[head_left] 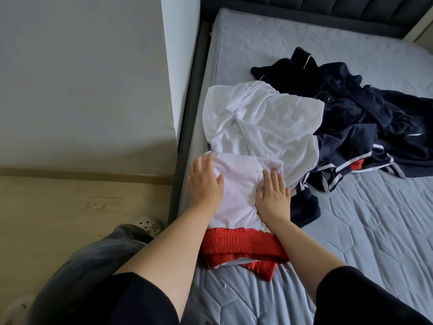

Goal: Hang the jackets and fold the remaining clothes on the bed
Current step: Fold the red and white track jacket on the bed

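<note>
Near the bed point(351, 231) edge, left hand point(205, 181) and right hand point(273, 195) press flat, fingers straight, on the white red-waisted garment point(257, 127); smooth the fold outward before doubling again. Against it lie navy clothes point(375, 113).

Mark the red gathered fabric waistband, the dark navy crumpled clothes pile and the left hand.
red gathered fabric waistband point(236, 241): head view, middle of band.
dark navy crumpled clothes pile point(351, 118): head view, centre of heap.
left hand point(205, 182): head view, back of hand.
</note>
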Action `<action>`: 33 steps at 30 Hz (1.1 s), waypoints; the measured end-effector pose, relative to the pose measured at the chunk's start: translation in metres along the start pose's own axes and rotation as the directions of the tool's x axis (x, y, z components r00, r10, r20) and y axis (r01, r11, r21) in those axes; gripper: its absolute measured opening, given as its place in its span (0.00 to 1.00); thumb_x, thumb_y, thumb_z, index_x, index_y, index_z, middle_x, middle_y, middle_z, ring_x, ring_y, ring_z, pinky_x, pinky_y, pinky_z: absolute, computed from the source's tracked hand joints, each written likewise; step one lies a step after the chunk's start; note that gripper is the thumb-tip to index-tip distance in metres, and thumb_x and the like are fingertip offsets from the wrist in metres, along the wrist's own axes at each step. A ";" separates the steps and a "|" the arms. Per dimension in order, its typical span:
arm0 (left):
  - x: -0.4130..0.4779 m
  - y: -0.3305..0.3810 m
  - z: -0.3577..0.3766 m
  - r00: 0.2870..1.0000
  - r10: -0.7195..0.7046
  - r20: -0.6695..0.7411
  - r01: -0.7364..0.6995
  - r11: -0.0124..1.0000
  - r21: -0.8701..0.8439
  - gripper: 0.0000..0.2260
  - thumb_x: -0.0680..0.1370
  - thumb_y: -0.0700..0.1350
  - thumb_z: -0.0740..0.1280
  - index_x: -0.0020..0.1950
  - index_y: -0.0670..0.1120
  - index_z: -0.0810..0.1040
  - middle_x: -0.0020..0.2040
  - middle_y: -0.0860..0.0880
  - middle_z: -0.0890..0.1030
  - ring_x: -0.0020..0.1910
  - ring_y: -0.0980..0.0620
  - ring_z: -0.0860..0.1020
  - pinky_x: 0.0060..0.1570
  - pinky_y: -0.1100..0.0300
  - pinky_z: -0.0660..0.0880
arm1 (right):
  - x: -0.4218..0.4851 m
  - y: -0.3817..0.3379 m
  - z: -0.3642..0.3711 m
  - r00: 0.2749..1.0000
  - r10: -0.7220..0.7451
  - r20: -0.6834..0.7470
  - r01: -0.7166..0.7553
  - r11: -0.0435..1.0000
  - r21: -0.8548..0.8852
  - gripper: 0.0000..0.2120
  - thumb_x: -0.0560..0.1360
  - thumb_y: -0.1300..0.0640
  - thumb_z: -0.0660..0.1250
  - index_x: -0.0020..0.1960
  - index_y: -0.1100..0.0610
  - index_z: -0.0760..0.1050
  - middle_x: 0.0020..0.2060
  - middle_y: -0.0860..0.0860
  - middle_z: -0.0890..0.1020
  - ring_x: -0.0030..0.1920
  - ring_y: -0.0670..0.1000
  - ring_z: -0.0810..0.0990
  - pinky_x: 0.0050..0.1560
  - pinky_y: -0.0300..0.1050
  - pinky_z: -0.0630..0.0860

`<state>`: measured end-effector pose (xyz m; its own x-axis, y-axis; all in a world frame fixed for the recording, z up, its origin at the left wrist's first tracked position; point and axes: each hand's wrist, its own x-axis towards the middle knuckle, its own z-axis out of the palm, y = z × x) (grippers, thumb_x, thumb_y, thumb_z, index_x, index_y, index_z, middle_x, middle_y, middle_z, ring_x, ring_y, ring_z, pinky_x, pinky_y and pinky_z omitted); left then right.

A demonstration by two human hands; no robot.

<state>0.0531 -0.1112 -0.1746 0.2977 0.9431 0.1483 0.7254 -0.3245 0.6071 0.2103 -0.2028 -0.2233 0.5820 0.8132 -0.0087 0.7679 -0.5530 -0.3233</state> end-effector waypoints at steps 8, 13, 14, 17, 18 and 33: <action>0.000 -0.022 0.004 0.941 -0.268 0.209 0.287 0.955 -0.070 0.31 0.79 0.53 0.61 0.77 0.47 0.51 0.73 0.42 0.64 0.68 0.42 0.66 0.63 0.47 0.66 | 0.000 0.000 -0.023 0.920 0.372 -0.124 -0.252 0.804 0.538 0.30 0.74 0.47 0.66 0.71 0.58 0.62 0.66 0.55 0.68 0.66 0.54 0.67 0.61 0.47 0.66; -0.009 0.000 -0.008 0.937 0.350 0.003 -0.341 0.913 0.225 0.26 0.76 0.49 0.62 0.73 0.45 0.63 0.69 0.43 0.68 0.69 0.42 0.65 0.65 0.44 0.62 | 0.016 0.016 -0.052 0.866 0.474 0.159 -0.457 0.622 0.636 0.12 0.72 0.47 0.66 0.45 0.56 0.73 0.38 0.50 0.74 0.38 0.50 0.73 0.38 0.42 0.66; -0.013 0.005 -0.007 0.896 0.427 0.121 -0.444 0.865 0.234 0.25 0.77 0.51 0.59 0.74 0.46 0.63 0.71 0.43 0.67 0.71 0.43 0.62 0.68 0.44 0.58 | 0.019 0.016 -0.057 0.869 0.453 0.201 -0.470 0.622 0.627 0.14 0.72 0.46 0.66 0.37 0.56 0.72 0.33 0.51 0.71 0.34 0.51 0.70 0.35 0.42 0.65; -0.029 0.015 0.006 0.824 0.298 0.483 -0.462 0.846 0.266 0.27 0.79 0.59 0.51 0.76 0.51 0.56 0.78 0.46 0.50 0.76 0.45 0.45 0.72 0.43 0.44 | 0.017 0.016 -0.065 0.817 0.433 0.381 -0.567 0.487 0.664 0.18 0.71 0.46 0.70 0.44 0.63 0.77 0.37 0.53 0.78 0.38 0.54 0.77 0.40 0.44 0.74; -0.033 0.015 0.010 0.809 0.251 0.531 -0.451 0.845 0.288 0.28 0.79 0.60 0.50 0.77 0.52 0.53 0.78 0.47 0.45 0.76 0.46 0.40 0.71 0.42 0.40 | 0.014 0.017 -0.067 0.785 0.412 0.463 -0.614 0.417 0.670 0.19 0.70 0.47 0.72 0.48 0.63 0.77 0.41 0.54 0.81 0.42 0.55 0.80 0.43 0.46 0.76; -0.030 0.009 -0.031 0.957 0.068 0.281 0.033 0.941 -0.338 0.23 0.83 0.49 0.51 0.77 0.46 0.53 0.78 0.46 0.51 0.77 0.47 0.49 0.73 0.51 0.47 | 0.003 -0.088 -0.174 0.984 0.002 0.180 -0.134 0.679 0.722 0.07 0.74 0.58 0.68 0.47 0.61 0.77 0.35 0.50 0.81 0.34 0.47 0.80 0.32 0.39 0.77</action>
<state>0.0320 -0.1399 -0.1491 0.5083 0.8604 -0.0361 0.4826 -0.2498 0.8395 0.1908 -0.1833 -0.0304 0.5255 0.8316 -0.1798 0.2506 -0.3533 -0.9013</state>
